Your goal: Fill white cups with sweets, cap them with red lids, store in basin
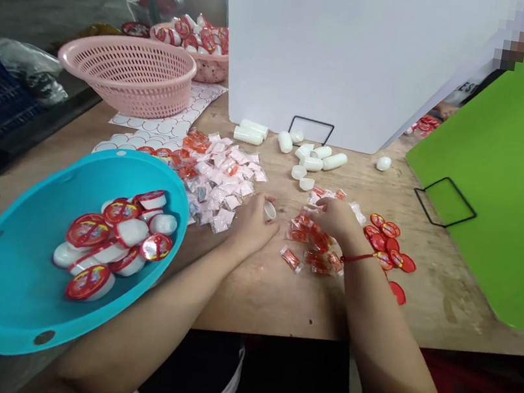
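Observation:
My left hand point(254, 223) is closed around a small white plastic cup point(269, 211), its open mouth facing up. To the right, my right hand point(337, 219) reaches into a pile of small red sachets point(318, 239); its fingertips are at some pale packets, and I cannot make out what they pinch. Left of my left hand lies a heap of small white-and-pink packets point(225, 178). Round red lids point(389, 242) are scattered beyond my right wrist. Stacked and single white cups point(311, 163) lie at the back of the table.
A blue basin point(10, 264) at the left holds several filled cups with red lids point(111, 249). Behind it stand a pink basket point(130, 88) and another full of lidded cups point(194, 38). White point(342, 57) and green point(513, 194) boards rise at the back and right.

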The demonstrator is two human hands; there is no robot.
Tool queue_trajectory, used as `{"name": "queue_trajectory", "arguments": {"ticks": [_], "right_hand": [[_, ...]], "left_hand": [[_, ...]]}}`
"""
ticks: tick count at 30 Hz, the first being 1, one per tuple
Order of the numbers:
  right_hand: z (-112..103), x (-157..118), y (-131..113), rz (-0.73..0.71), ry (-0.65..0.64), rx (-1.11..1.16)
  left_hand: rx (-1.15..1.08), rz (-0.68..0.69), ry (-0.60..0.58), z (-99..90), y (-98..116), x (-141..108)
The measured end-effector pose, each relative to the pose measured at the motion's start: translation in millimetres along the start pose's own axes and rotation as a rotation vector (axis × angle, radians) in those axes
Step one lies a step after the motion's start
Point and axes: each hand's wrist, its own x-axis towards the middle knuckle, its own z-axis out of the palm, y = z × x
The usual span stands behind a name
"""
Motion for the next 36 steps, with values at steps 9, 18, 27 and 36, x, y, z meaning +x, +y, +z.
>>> {"name": "queue_trajectory", "arguments": {"ticks": [9,18,27,36], "right_hand": [[5,10,1,0.043,-0.065,0.141],[9,2,10,-0.137,0.040,0.751],[29,-27,-41,-0.490,0.069,1.134],[36,-26,-41,-0.513,0.266,0.945]], "left_hand": [[0.049,-0.019,-0.011,3.2,0,0],[-0.186,0.040,-0.043,9.4,-3,1],[-0.806,-0.135,-0.253,10.7,2,2],[-1.024,-0.224,-0.208,2.4,8,-2]]}}
